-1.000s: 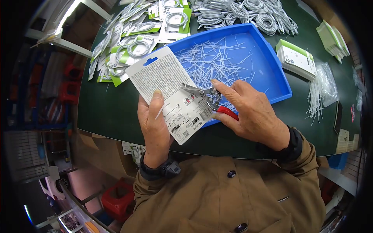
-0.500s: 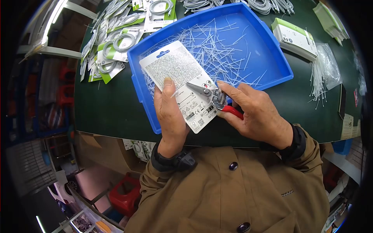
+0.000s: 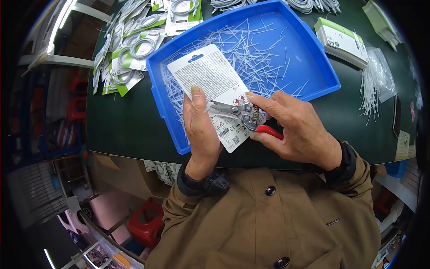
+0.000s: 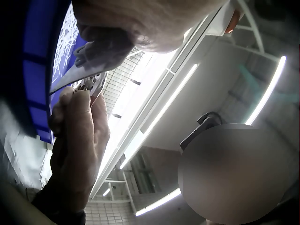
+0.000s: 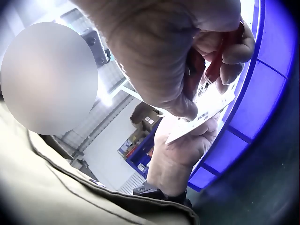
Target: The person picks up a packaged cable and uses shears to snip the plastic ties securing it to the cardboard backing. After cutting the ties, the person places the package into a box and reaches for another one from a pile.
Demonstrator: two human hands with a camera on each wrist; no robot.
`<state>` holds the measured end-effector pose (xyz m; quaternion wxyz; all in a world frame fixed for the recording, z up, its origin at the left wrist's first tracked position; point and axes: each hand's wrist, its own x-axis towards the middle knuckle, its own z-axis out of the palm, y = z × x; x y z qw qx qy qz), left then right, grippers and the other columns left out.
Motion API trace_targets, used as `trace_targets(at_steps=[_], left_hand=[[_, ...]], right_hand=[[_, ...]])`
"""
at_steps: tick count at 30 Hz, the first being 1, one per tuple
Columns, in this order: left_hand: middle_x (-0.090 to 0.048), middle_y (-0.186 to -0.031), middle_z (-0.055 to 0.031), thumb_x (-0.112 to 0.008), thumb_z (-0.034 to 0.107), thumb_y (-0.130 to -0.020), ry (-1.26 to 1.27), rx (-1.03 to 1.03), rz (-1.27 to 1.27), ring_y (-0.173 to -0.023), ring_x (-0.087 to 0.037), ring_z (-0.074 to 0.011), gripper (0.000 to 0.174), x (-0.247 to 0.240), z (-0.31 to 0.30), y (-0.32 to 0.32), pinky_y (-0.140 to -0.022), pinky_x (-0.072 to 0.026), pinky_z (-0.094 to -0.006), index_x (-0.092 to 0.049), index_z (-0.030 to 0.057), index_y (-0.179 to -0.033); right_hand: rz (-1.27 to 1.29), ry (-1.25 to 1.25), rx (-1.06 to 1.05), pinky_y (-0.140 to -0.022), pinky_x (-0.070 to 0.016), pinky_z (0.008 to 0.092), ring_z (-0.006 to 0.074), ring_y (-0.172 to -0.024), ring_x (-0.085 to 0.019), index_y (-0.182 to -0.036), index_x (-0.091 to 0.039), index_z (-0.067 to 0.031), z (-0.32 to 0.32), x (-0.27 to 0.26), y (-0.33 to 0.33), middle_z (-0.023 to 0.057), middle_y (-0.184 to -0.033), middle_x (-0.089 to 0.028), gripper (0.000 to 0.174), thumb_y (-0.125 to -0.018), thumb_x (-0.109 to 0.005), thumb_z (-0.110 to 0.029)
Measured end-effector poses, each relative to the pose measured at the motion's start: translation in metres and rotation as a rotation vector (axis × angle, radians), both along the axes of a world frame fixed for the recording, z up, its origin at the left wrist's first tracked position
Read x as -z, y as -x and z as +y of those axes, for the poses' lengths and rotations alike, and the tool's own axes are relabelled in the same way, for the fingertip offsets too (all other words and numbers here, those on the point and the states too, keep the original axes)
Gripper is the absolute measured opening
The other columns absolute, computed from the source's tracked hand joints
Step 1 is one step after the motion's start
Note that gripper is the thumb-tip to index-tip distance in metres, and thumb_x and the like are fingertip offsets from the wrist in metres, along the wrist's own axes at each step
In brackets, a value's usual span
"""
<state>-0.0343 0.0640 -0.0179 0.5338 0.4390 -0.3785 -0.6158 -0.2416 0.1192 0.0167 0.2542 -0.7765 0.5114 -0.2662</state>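
A printed white cardboard package (image 3: pixel 208 74) with a blue hang slot is tilted over the blue tray, its text side up. My left hand (image 3: pixel 200 127) grips its lower left edge, thumb on top and the other fingers hidden behind. In my right hand (image 3: pixel 304 127) are red-handled snips (image 3: pixel 233 109), their blades lying across the card and pointing at the left thumb. A short white tie end (image 3: pixel 208 106) shows by the blade tips. The right wrist view shows the red handles (image 5: pixel 216 61) within the curled fingers, above the package (image 5: pixel 199 119).
Many cut white ties lie in the blue tray (image 3: pixel 309 62). Packaged cables (image 3: pixel 143 48) are heaped at the back left, coiled grey cables (image 3: pixel 309 5) behind the tray. To the right are stacked cards (image 3: pixel 342 45) and a bundle of white ties (image 3: pixel 368 96).
The view has shifted, so the tray sits lower and more to the left. The package has come off to the right with both hands, and the blade tips now lie closer to the left thumb.
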Motion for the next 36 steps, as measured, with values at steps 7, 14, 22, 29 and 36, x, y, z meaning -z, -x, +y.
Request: trace_targets(at_steps=[7,14,22,29,36], left_hand=[[-0.071,-0.121,-0.0174,-0.037,0.040,-0.118,0.033,0.033,-0.073,-0.102,-0.076,-0.0223,0.047,0.000,0.003,0.004,-0.086,-0.0624,-0.0361,-0.055,0.0006,-0.135],[-0.070,-0.122,-0.0181,-0.037,0.040,-0.118,0.019,0.046,-0.037,-0.102,-0.076,-0.0227,0.048,-0.004,0.000,0.010,-0.087,-0.0623,-0.0364,-0.054,-0.0005,-0.139],[-0.070,-0.127,-0.0199,-0.038,0.040,-0.117,0.013,-0.002,0.065,-0.106,-0.076,-0.0270,0.053,-0.017,-0.009,-0.012,-0.090,-0.0631,-0.0389,-0.051,-0.0025,-0.145],[-0.070,-0.131,-0.0210,-0.039,0.041,-0.117,0.034,-0.134,0.031,-0.109,-0.076,-0.0270,0.056,-0.009,-0.014,-0.026,-0.092,-0.0629,-0.0388,-0.050,-0.0041,-0.148],[-0.070,-0.129,-0.0204,-0.038,0.042,-0.116,0.010,-0.106,0.025,-0.110,-0.076,-0.0262,0.056,-0.012,-0.010,-0.019,-0.091,-0.0627,-0.0385,-0.051,-0.0038,-0.146]], right_hand=[[0.050,0.009,0.003,-0.069,-0.0525,0.0433,0.0310,-0.081,-0.064,-0.145,-0.061,-0.0066,0.002,0.000,-0.001,0.0132,-0.093,-0.061,0.066,-0.086,-0.087,-0.022],[0.016,0.017,0.037,-0.065,-0.0521,0.0417,0.0285,-0.075,-0.064,-0.146,-0.061,-0.0073,0.005,0.007,0.000,0.0120,-0.090,-0.061,0.068,-0.084,-0.088,-0.016],[-0.022,-0.033,0.061,-0.068,-0.0520,0.0399,0.0268,-0.076,-0.063,-0.147,-0.062,-0.0095,0.005,-0.001,0.016,0.0106,-0.090,-0.062,0.071,-0.081,-0.089,-0.012],[0.016,-0.015,0.029,-0.071,-0.0520,0.0397,0.0260,-0.079,-0.063,-0.148,-0.062,-0.0100,0.007,0.002,0.015,0.0099,-0.092,-0.061,0.077,-0.076,-0.090,-0.011],[0.032,-0.030,0.021,-0.070,-0.0513,0.0406,0.0273,-0.080,-0.063,-0.147,-0.062,-0.0095,0.008,0.001,0.013,0.0098,-0.091,-0.060,0.077,-0.076,-0.091,-0.012]])
